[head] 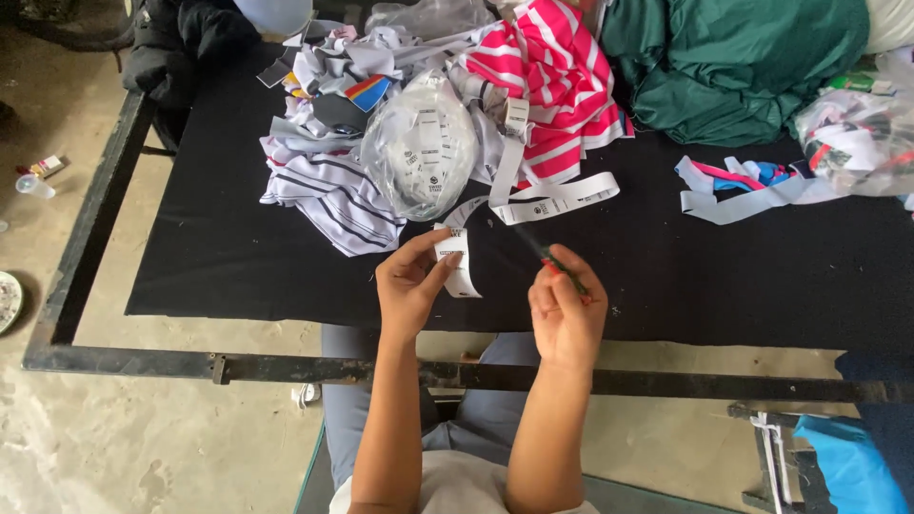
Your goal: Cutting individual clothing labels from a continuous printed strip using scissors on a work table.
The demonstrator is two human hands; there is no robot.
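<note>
My left hand (411,284) pinches the end of a long white printed label strip (533,205) that runs from a fabric heap across the black table (228,247). My right hand (566,309) grips a small cutting tool with a red handle and dark blades (562,271), its tip pointing up-left toward the strip. Both hands hover over the table's near edge, a short gap apart.
A clear plastic bag of labels (419,148) lies by striped grey cloth (333,195), pink-and-white striped fabric (552,86) and green cloth (733,57). Loose strips (743,186) and another bag (857,138) sit right. A black metal frame (286,366) edges the table; something blue (847,466) lies bottom right.
</note>
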